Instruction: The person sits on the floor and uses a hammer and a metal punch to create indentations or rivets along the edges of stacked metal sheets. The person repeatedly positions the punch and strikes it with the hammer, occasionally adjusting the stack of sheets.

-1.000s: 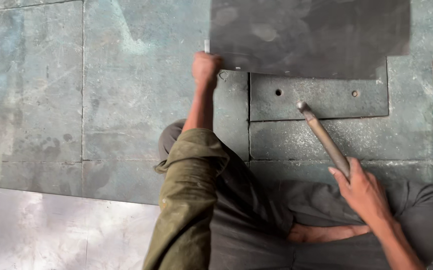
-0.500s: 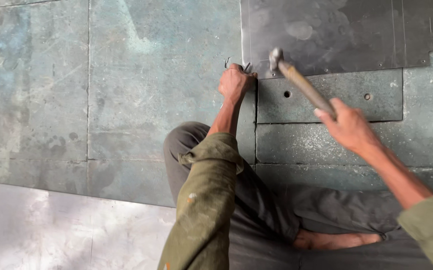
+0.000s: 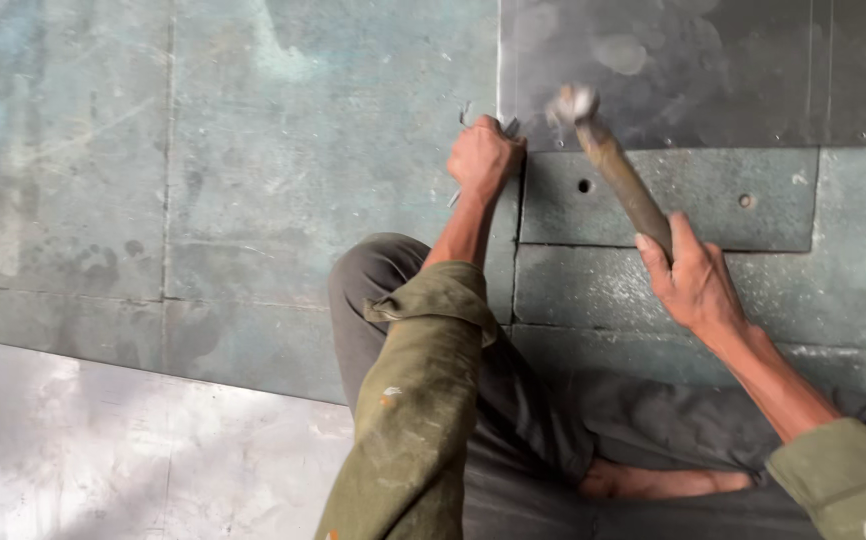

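Right hand (image 3: 695, 283) clamped on hammer (image 3: 618, 172), handle slanting up-left, head beside dark metal sheet (image 3: 693, 70) corner, left hand (image 3: 483, 157) fisted around small metal tool (image 3: 465, 115) there

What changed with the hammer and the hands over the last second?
The right hand swung the hammer from low on the bolted plate up toward the left hand, its head now blurred beside the small metal tool held there. Both grips and the dark sheet stayed put.
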